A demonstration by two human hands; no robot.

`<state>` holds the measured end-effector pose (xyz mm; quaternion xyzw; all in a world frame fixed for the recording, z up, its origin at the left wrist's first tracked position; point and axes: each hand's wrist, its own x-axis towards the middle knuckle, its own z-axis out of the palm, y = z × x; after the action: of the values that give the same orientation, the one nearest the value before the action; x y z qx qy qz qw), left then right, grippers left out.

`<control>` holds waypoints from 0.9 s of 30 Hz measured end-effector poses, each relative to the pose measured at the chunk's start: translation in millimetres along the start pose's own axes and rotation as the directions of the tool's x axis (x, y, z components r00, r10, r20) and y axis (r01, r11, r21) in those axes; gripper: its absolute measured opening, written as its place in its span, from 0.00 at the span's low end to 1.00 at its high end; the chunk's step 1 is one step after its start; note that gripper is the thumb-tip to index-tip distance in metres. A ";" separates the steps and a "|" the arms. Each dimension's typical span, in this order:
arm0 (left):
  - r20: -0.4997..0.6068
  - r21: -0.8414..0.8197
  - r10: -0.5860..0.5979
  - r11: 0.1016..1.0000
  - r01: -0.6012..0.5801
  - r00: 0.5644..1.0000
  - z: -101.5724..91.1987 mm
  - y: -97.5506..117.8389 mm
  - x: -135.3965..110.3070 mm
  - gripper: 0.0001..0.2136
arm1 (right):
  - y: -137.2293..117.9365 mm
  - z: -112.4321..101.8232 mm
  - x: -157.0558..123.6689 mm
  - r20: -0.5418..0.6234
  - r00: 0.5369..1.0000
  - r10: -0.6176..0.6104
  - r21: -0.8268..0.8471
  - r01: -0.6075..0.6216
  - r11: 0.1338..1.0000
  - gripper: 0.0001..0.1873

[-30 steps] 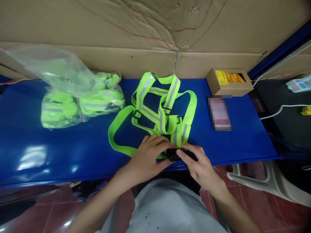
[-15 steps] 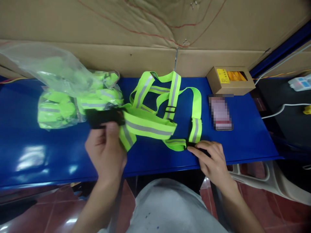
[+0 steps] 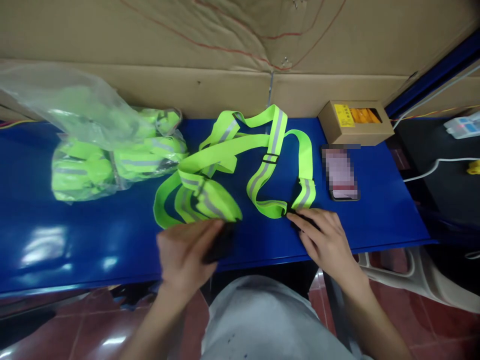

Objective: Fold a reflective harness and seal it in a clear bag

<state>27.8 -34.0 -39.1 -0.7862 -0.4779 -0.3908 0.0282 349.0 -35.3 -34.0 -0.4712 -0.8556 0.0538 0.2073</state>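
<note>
Across the blue table [image 3: 127,227], bags [image 3: 84,170], phone [image 3: 341,174] and box [image 3: 358,135] flank the harness [image 3: 277,131].

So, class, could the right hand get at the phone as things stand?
Probably yes: the phone lies just beyond the right hand, with nothing visible in between, though it may first need to release the black piece.

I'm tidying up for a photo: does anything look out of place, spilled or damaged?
No spill or damage shows. The phone in front of the cardboard box looks odd: its screen appears as coarse blocks. The green straps lie in uneven loops by the left hand and right hand, likely from handling.
</note>
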 end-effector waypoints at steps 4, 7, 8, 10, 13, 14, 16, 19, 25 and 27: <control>0.232 0.216 0.380 0.877 -0.428 0.895 -1.4 24.1 1.6 0.17 | 0.8 -1.7 -0.2 0.051 0.995 -0.083 -0.009 0.084 0.996 0.22; 0.403 0.140 0.425 0.846 -0.514 0.810 1.4 30.9 1.4 0.20 | 6.9 -4.3 2.9 0.033 0.997 -0.064 -0.039 0.065 0.997 0.23; 0.423 0.099 0.438 0.848 -0.521 0.793 2.6 31.8 0.3 0.20 | 8.7 -5.0 5.0 0.014 0.999 -0.046 -0.043 0.047 0.998 0.24; 0.434 0.021 0.460 0.854 -0.519 0.775 5.1 33.5 -2.6 0.19 | 10.0 -5.4 9.6 -0.012 1.000 -0.026 -0.035 0.026 0.999 0.24; 0.427 -0.008 0.461 0.862 -0.507 0.778 8.9 37.2 -5.9 0.18 | 6.3 -3.4 13.5 0.000 0.998 -0.070 -0.016 0.070 0.997 0.24; 0.424 0.006 0.444 0.870 -0.493 0.790 10.1 38.2 -6.1 0.18 | 4.5 -2.5 13.1 0.009 0.996 -0.088 -0.011 0.088 0.996 0.23; 0.409 0.063 0.373 0.899 -0.433 0.833 11.8 38.2 -4.9 0.17 | 2.2 -1.3 10.0 0.032 0.994 -0.109 0.001 0.109 0.994 0.23; 0.381 0.206 0.229 0.924 -0.324 0.896 12.1 32.4 0.5 0.18 | 4.0 -2.4 3.7 0.079 0.991 -0.109 0.001 0.109 0.994 0.23; 0.330 0.308 0.077 0.933 -0.185 0.941 10.9 30.8 4.9 0.17 | 8.0 -6.6 0.6 0.095 0.992 -0.080 -0.044 0.084 0.996 0.23; 0.304 0.307 0.058 0.939 -0.156 0.951 11.3 37.8 1.6 0.16 | 4.6 -5.2 1.1 0.094 0.991 -0.098 -0.030 0.101 0.994 0.24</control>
<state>64.1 -48.6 -33.4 -0.8444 -0.4910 -0.1844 0.1092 354.2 -32.5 -30.2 -0.4287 -0.8874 0.0503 0.1619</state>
